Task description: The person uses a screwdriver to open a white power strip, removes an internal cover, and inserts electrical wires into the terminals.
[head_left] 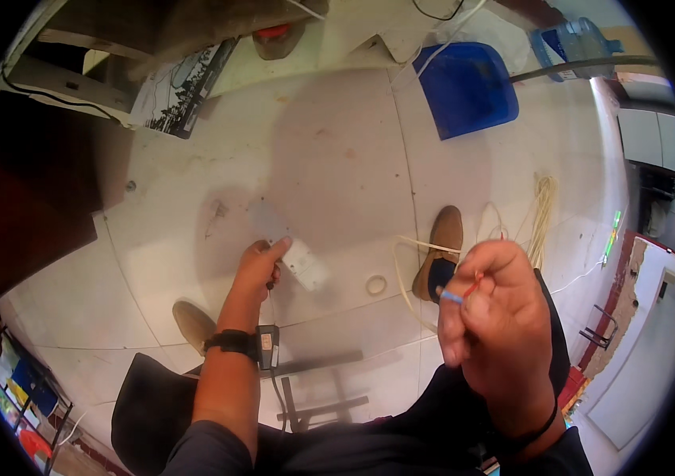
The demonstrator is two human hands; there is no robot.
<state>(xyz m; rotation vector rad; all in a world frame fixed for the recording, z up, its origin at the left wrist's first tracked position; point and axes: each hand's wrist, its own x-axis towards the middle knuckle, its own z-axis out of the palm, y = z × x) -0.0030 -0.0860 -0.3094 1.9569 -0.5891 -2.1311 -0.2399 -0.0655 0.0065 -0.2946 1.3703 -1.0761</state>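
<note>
My left hand [259, 268] is closed, its thumb along the edge of a white oblong panel [304, 266] that looks like a socket strip. The panel's far end fades to grey against the pale floor, and my fingers hide part of it. Raised on the right, my right hand [500, 309] pinches thin wire ends: a blue wire [450, 296] sticks out to the left, and a short red wire [478, 282] shows between thumb and fingers. Behind this hand a pale cable [402, 274] loops on the floor beside my shoe.
A ring of tape [375, 284] lies between my feet. Coiled pale cable [544, 218] rests at the right. A blue dustpan [468, 91] and a clear water bottle [574, 47] are at the far right. Dark furniture [28, 198] stands on the left, near a printed box [181, 91].
</note>
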